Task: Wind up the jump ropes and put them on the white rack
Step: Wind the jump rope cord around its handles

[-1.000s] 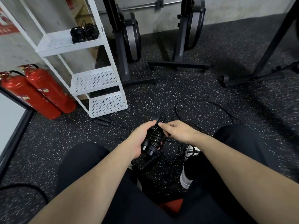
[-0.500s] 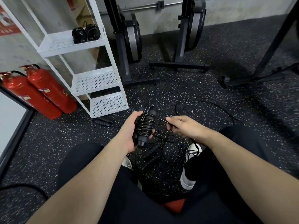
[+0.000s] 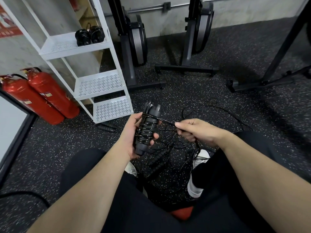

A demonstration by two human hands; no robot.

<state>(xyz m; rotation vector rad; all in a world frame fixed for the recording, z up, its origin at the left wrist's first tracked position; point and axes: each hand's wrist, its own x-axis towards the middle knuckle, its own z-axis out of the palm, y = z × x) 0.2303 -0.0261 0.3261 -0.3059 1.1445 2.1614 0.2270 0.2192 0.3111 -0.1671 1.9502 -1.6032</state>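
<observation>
Head view; faces forward-down; close over floor [image 3: 218, 101]

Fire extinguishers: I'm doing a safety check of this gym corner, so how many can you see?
2. Both red fire extinguishers stand side by side on the floor left of the white rack: one further left, the other nearer the rack. More may be out of frame.

R hand [image 3: 198, 132] pulled cord [image 3: 165, 121] out rightward; handle bundle [image 3: 147, 130] now upright in L hand [image 3: 133, 137].

Speckled black rubber floor [image 3: 218, 106], grey concrete wall [image 3: 235, 7], 2 red extinguishers [image 3: 42, 96].
</observation>
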